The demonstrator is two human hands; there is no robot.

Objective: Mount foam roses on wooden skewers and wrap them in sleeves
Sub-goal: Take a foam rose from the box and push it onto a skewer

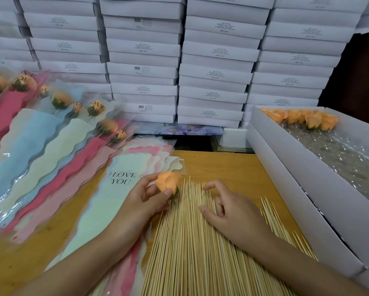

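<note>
The left hand (145, 201) pinches an orange rose (167, 182) between thumb and fingers, just above the skewers (185, 242) piled by the tabletop's near edge. The right hand (228, 212) rests on them, fingers loosely curled and apart, gripping nothing.

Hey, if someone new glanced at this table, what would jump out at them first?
The wall of stacked white boxes fills the whole back. At the front centre, an orange foam rose sits in the grip of the left hand at the edge of a broad spread of wooden skewers. On the left, wrapped roses fan out in coloured sleeves.
</note>
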